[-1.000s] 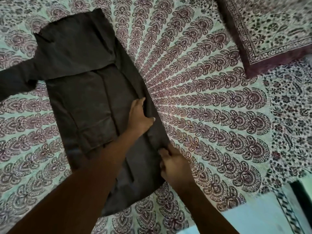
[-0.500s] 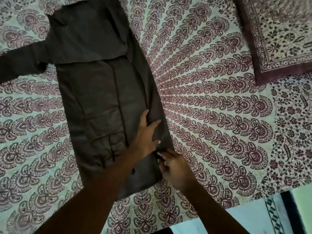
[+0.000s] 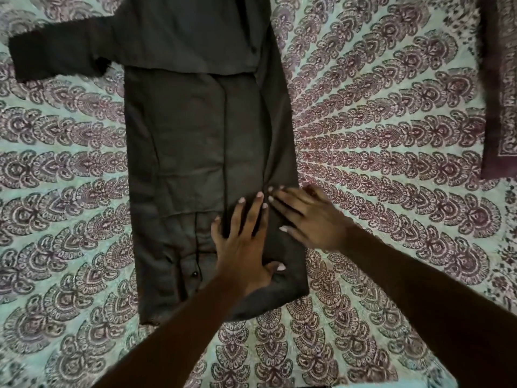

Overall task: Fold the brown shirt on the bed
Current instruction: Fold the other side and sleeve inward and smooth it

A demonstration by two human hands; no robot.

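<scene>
The dark brown cotton shirt [image 3: 193,152] lies lengthwise on the bed's patterned maroon-and-mint printed bedsheet [image 3: 377,141], one sleeve stretched out to the left, its right side folded inward. The left hand [image 3: 246,245] presses flat, fingers spread, likely pinning the fold. Just beside it, the right hand [image 3: 307,217] also lies open on the folded edge, grip holding nothing, apparently smoothing. Bare sheet surrounds the shirt; a maroon-bordered printed pillow [image 3: 500,88] sits well apart, far right.

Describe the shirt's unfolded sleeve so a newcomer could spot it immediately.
Start at the patterned bedsheet, then the brown shirt lying lengthwise on it. The sleeve sticks out sideways at upper left. Nothing else of the shirt pokes beyond its long folded outline.
</scene>
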